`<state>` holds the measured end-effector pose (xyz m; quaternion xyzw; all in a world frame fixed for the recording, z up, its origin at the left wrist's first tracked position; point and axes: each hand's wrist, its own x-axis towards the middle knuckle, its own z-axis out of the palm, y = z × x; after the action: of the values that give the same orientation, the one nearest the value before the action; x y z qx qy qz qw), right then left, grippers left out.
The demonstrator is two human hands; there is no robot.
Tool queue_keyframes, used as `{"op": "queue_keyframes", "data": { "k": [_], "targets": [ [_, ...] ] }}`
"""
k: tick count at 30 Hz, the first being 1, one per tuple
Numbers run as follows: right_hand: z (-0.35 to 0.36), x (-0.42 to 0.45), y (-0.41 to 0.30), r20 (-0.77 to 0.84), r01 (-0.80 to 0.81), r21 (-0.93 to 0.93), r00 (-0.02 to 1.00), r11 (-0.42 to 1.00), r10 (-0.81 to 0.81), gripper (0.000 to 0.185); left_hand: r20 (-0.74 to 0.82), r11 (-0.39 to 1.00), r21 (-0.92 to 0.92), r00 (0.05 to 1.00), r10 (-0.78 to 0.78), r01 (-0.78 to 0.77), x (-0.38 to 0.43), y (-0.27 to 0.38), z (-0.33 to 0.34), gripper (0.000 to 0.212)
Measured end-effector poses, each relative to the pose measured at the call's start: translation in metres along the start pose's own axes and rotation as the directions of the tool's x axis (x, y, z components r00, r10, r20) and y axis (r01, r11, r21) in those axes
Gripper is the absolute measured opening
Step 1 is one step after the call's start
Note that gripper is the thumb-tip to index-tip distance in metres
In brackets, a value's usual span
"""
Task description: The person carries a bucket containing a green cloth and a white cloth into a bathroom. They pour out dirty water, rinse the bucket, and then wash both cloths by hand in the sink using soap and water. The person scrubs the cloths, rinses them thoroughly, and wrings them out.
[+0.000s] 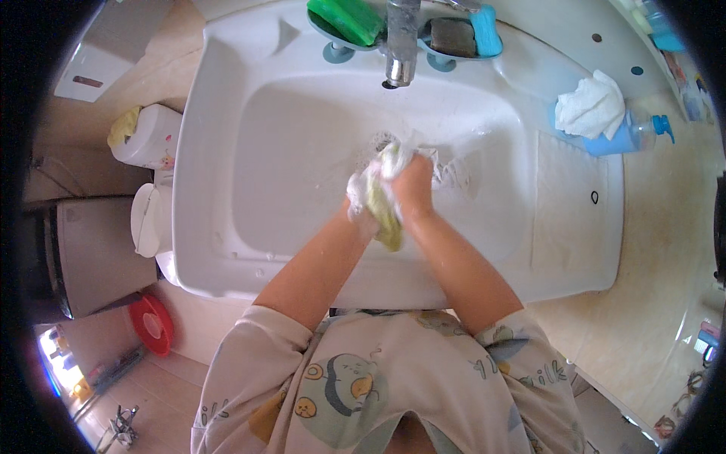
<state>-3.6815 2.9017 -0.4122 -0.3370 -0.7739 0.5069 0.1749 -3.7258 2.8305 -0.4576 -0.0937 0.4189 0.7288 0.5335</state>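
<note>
Over the middle of a white washbasin [283, 159], my right hand [415, 183] grips a soapy yellow-green cloth [384, 218]. Thick white suds cover much of my left hand [363, 214], which holds the same cloth from the other side. The cloth is bunched between both hands, and its lower end hangs towards me. My fingers are mostly hidden by foam and fabric. A wet whitish cloth [454, 173] lies on the basin floor just right of my right hand. Beyond my hands, bubbles surround the drain [384, 140].
A chrome faucet [401, 51] overhangs the basin's far side. Soap dishes flank it, bearing a green bar [349, 20], a dark bar [452, 37] and a blue bar [486, 31]. At right lie a blue pump bottle [615, 136], a crumpled white cloth [591, 106] and a black band [594, 197].
</note>
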Motion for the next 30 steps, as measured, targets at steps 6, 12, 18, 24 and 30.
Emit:
{"op": "queue_keyframes", "data": {
  "k": [6, 12, 18, 24, 30],
  "targets": [
    [0.019, -0.023, -0.015, -0.113, 0.41, -0.137, 0.898, 0.902, -0.425, 0.016, 0.014, 0.964, -0.264, 1.0, 0.021, -0.016, -0.015, 0.013, 0.005, 0.025],
    [-0.025, 0.038, 0.034, -0.144, 0.073, -0.318, 0.982, 0.945, -0.124, 0.037, -0.056, 0.998, -0.059, 0.998, -0.041, 0.037, -0.035, 0.047, 0.04, 0.021],
    [-0.079, 0.027, -0.015, 0.627, -0.128, -0.311, 0.717, 0.942, 0.305, 0.047, -0.081, 0.97, 0.171, 0.978, 0.19, -0.174, -0.02, 0.099, 0.003, 0.012],
    [-0.093, 0.022, 0.017, 0.732, -0.296, 0.214, 0.68, 0.931, 0.048, 0.043, 0.087, 0.77, 0.623, 0.991, 0.104, -0.136, -0.014, 0.099, -0.011, 0.016],
    [-0.078, 0.031, 0.018, 0.386, -0.383, 0.845, 0.92, 0.373, 0.07, 0.024, 0.115, -0.085, 0.989, 0.991, -0.074, -0.121, -0.049, 0.096, 0.02, 0.036]
  ]
}}
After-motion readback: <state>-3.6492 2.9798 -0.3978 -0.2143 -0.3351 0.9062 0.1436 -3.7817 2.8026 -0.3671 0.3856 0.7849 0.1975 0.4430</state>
